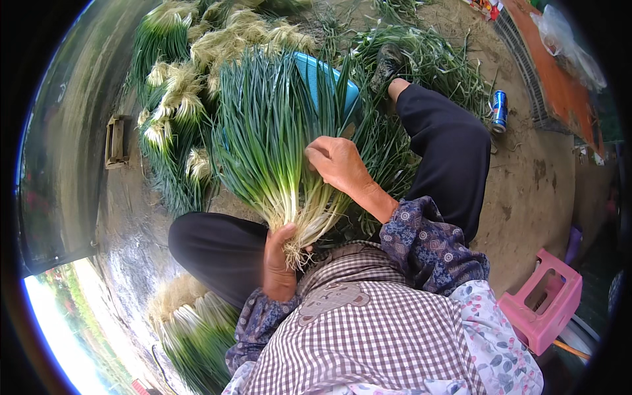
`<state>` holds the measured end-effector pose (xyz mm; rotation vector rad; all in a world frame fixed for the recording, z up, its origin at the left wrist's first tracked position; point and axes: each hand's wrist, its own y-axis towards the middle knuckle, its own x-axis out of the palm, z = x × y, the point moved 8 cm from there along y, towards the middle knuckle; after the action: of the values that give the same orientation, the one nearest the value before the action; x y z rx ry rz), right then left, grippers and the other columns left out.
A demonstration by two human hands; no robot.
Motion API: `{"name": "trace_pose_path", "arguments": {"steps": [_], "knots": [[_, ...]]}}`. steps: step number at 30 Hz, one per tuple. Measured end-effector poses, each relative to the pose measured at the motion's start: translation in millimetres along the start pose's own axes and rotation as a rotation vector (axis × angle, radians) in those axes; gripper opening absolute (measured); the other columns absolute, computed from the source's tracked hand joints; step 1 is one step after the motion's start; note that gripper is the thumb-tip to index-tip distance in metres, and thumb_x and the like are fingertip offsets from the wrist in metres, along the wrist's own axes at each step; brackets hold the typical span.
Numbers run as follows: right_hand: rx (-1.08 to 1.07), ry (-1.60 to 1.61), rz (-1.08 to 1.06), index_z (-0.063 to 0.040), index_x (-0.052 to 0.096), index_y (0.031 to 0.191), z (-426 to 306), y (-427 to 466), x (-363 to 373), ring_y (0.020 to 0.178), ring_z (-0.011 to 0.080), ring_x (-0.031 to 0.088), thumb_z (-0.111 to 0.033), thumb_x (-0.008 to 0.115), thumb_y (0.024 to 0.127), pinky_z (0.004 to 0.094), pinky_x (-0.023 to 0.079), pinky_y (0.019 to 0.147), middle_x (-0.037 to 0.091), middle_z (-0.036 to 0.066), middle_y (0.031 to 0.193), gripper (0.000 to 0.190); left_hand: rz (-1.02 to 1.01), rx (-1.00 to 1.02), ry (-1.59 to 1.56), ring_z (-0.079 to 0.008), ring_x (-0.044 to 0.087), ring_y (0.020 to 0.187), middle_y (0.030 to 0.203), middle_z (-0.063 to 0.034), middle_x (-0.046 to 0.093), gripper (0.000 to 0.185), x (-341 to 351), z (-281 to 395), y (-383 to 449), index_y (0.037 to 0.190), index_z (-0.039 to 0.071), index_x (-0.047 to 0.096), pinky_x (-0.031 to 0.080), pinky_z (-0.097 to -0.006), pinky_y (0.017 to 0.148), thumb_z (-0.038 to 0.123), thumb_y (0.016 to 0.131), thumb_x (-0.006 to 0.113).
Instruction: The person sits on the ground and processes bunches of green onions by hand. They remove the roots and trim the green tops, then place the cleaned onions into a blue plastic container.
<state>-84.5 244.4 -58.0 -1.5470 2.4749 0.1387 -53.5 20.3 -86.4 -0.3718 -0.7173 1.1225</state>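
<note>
A large bunch of green onions [276, 143] fans out before me, roots towards my body and green tops pointing away. My left hand [280, 261] grips it low, around the white ends near the roots. Over the right side of the bunch is my right hand [333, 160], its fingers bent and pinched together at the stalks; whether a stalk is between them I cannot tell. Part of a blue plastic tub or basin [348, 94] shows behind the leaves. Loose green onion leaves [434, 69] lie in a heap around my shoe.
Bundled green onions [170, 98] are piled at the upper left, and another bundle [197, 331] lies at the lower left. A small wooden object [115, 142] sits at the left. On the right are a blue can [499, 111] and a pink plastic stool [568, 296].
</note>
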Motion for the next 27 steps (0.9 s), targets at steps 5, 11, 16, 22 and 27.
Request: {"name": "trace_pose_path", "arguments": {"steps": [5, 11, 16, 22, 27], "knots": [[-0.094, -0.178, 0.054, 0.003, 0.070, 0.090, -5, 2, -2, 0.068, 0.0294, 0.069, -0.018, 0.069, 0.084, 0.0392, 0.054, 0.066, 0.070, 0.015, 0.073, 0.022, 0.029, 0.023, -0.063, -0.0201, 0.069, 0.069, 0.093, -0.0165, 0.070, 0.044, 2, 2, 0, 0.120, -0.008, 0.055, 0.060, -0.0281, 0.054, 0.016, 0.085, 0.064], [-0.037, -0.346, 0.008, 0.000, 0.073, 0.083, -3, 9, 0, 0.078, 0.0363, 0.069, -0.021, 0.074, 0.076, 0.0447, 0.055, 0.074, 0.070, 0.019, 0.079, 0.022, 0.055, 0.033, -0.003, -0.0180, 0.068, 0.076, 0.099, -0.0121, 0.069, 0.042, 13, 8, -11, 0.121, -0.003, 0.057, 0.058, -0.0274, 0.061, 0.022, 0.088, 0.065], [-0.038, -0.298, 0.001, 0.000, 0.074, 0.084, 1, 9, -2, 0.074, 0.0356, 0.070, -0.022, 0.074, 0.077, 0.0425, 0.055, 0.070, 0.071, 0.019, 0.078, 0.023, 0.061, 0.025, 0.050, -0.0159, 0.066, 0.085, 0.106, -0.0091, 0.067, 0.042, 19, 12, -19, 0.124, 0.001, 0.057, 0.056, -0.0281, 0.070, 0.025, 0.090, 0.065], [-0.193, -0.329, 0.082, 0.000, 0.069, 0.086, -8, 0, 0, 0.067, 0.0358, 0.068, -0.015, 0.070, 0.081, 0.0411, 0.053, 0.061, 0.068, 0.018, 0.073, 0.016, 0.065, 0.035, 0.064, -0.0153, 0.065, 0.088, 0.107, -0.0085, 0.066, 0.048, 32, 22, -25, 0.130, 0.002, 0.051, 0.056, -0.0280, 0.073, 0.023, 0.090, 0.065], [-0.478, -0.384, 0.361, -0.004, 0.058, 0.083, -27, -21, -16, 0.060, 0.0331, 0.064, 0.000, 0.067, 0.082, 0.0376, 0.048, 0.051, 0.060, 0.013, 0.067, 0.009, 0.025, 0.037, 0.059, -0.0148, 0.068, 0.089, 0.112, -0.0093, 0.066, 0.056, 40, 28, -24, 0.132, 0.002, 0.051, 0.058, -0.0255, 0.065, 0.017, 0.083, 0.071]]}}
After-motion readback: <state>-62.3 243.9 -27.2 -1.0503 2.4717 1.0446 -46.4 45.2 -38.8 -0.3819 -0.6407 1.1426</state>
